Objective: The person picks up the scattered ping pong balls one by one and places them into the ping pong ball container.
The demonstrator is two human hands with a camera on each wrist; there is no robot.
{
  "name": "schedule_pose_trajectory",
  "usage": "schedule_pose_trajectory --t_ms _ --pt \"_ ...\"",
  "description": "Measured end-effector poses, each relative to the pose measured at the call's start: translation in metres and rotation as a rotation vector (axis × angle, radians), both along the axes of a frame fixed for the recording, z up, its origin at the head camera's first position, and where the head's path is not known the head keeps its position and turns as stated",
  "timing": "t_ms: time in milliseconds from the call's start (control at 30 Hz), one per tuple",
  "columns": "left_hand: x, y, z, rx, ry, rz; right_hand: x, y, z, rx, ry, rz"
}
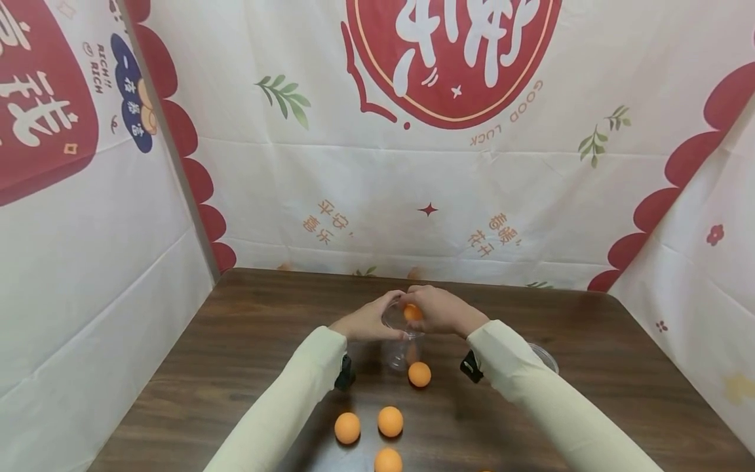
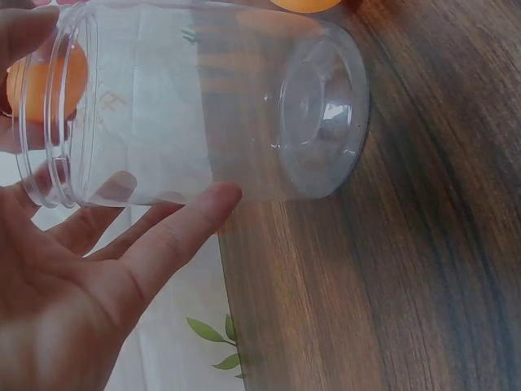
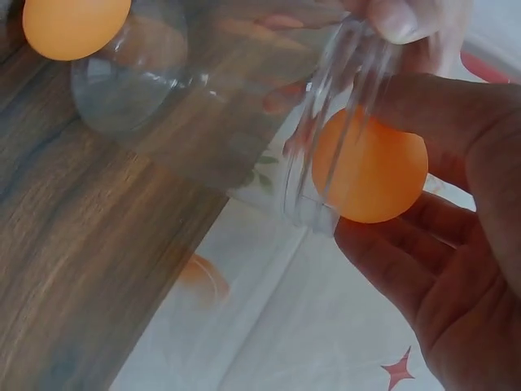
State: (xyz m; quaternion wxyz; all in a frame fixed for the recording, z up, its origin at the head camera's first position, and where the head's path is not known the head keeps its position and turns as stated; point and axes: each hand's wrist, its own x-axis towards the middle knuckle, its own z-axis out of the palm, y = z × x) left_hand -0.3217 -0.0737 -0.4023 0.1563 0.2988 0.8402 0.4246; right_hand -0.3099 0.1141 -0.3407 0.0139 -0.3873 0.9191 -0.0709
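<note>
A clear plastic jar (image 1: pixel 396 357) with a threaded neck stands on the brown table. My left hand (image 1: pixel 368 321) grips it near the mouth, thumb and fingers around its wall. In the left wrist view the see-through jar (image 2: pixel 179 106) fills the upper part. An orange ping-pong ball (image 3: pixel 374 167) is pinched between the thumb and fingers of my right hand (image 1: pixel 439 311). That ball sits right at the jar's mouth, partly seen through the threaded rim. Close by the jar's base, another orange ping-pong ball (image 1: pixel 419 374) lies on the table.
Nearer to me lie more orange balls, one at the left (image 1: pixel 347 428), one beside it (image 1: pixel 390 421) and one at the front (image 1: pixel 388 460). A clear round lid-like piece (image 1: pixel 544 357) is partly hidden behind the right sleeve. Printed white cloth (image 1: pixel 377 177) hangs behind the table (image 1: pixel 236 367).
</note>
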Motion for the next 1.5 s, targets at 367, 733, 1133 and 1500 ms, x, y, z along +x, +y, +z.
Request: schedule_pose_trajectory --t_ms 367,733,1133,1500 --pt "0.0 0.0 -0.003 -0.032 -0.016 0.013 0.002 -0.005 -0.006 0.012 -0.021 0.008" --pt "0.0 0.006 -0.006 -0.045 -0.028 0.017 0.002 0.004 -0.013 -0.016 -0.046 0.013" --pt "0.002 0.002 -0.001 -0.007 -0.039 0.008 -0.001 0.004 -0.017 -0.054 0.021 0.059" --pt "0.003 0.002 -0.002 0.021 -0.074 0.003 0.017 0.003 -0.016 -0.062 0.211 0.055"
